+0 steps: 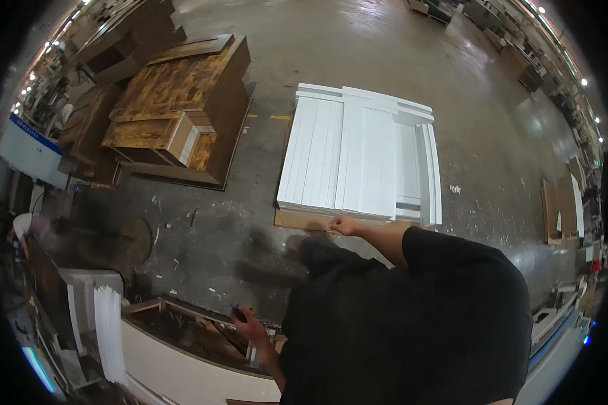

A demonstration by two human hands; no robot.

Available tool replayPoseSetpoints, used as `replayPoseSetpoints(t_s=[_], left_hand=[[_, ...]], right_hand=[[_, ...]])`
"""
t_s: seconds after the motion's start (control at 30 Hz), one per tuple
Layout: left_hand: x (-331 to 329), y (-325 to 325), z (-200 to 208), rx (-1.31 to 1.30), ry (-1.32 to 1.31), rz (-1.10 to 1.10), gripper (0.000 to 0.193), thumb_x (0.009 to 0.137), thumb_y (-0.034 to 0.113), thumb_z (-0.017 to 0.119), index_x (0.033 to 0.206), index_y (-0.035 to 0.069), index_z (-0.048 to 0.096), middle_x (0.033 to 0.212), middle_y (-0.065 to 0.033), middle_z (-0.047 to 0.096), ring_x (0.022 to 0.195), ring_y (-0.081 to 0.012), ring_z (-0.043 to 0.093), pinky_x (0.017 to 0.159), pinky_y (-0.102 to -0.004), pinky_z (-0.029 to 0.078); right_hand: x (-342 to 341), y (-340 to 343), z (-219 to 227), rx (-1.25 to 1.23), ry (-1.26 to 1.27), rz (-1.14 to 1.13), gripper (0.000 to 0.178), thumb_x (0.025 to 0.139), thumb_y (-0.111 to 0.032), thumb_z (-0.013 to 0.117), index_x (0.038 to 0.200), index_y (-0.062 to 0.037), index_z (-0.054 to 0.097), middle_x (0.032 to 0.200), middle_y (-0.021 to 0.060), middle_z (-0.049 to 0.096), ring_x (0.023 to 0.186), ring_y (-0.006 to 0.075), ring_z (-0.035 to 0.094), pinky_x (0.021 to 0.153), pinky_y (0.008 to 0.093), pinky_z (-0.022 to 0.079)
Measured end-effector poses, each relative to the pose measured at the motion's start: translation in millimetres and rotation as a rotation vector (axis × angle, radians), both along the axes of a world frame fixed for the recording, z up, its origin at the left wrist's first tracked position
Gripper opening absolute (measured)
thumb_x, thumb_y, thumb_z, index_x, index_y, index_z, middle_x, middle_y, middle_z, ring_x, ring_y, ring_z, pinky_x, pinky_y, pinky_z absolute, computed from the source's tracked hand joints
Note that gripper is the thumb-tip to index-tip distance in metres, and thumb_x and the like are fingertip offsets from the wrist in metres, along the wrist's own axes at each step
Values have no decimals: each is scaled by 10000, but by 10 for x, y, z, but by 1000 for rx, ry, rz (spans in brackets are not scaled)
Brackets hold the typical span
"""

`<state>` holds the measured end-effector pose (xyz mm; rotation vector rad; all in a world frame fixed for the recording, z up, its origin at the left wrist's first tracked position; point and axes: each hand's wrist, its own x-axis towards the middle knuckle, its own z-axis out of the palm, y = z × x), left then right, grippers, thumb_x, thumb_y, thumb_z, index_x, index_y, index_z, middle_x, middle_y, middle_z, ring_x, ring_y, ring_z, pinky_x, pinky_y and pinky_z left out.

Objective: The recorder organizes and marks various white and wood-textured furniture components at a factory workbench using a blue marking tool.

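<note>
My right hand (345,225) is at the near edge of a stack of white boards (317,152), with its fingers curled together. Whether it grips anything there is too small to see. The boards lie side by side in several layers on a brown base sheet (304,219). Down to the left, my left hand (251,325) is closed around a small dark object (238,313), whose kind I cannot make out. That hand hangs over a wooden-framed bin (206,337) with scraps inside.
Stacked brown wood-grain panels (175,94) stand at the far left. White strips (108,331) stand upright at the lower left, by a pale panel (175,368). Scraps litter the concrete floor (203,236). Brown and white panels (562,209) lean at the right. Another person (23,226) is at the left edge.
</note>
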<state>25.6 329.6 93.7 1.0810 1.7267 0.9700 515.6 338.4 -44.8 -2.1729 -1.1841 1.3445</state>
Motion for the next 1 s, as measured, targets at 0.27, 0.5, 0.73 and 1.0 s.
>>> replayPoseSetpoints(t_s=[0.27,0.5,0.73,1.0], left_hand=[[-983,-227,-24,-96,60,210,482,1065,321,631,1387,-31,563,1196,-169,647,1036,-258,636,901,-389,515],[-1614,-310,1,-157,275,494,395,1012,279,659,1291,0,642,1053,-141,695,915,-247,670,860,-384,541],[-2019,430,535,-185,326,689,525,984,402,721,1356,46,616,1096,-218,732,1015,-378,713,898,-456,546],[-1839,-116,429,-393,272,1352,452,1009,370,671,1299,28,613,1053,-273,713,996,-473,697,860,-526,551]], right_hand=[[-949,121,-731,-77,-75,397,531,948,-503,637,1153,-29,761,1126,178,769,1067,365,702,944,474,533],[-1729,1181,-1872,-127,-135,946,523,1035,-488,561,811,-48,735,807,244,696,728,394,653,733,560,528],[-3424,3881,-1809,-520,323,502,255,1020,-294,645,1169,-99,712,888,63,718,771,200,683,699,359,545],[-6398,5654,-692,384,-15,1499,288,971,-216,683,1196,-37,696,1106,159,739,1010,341,714,886,430,567]])
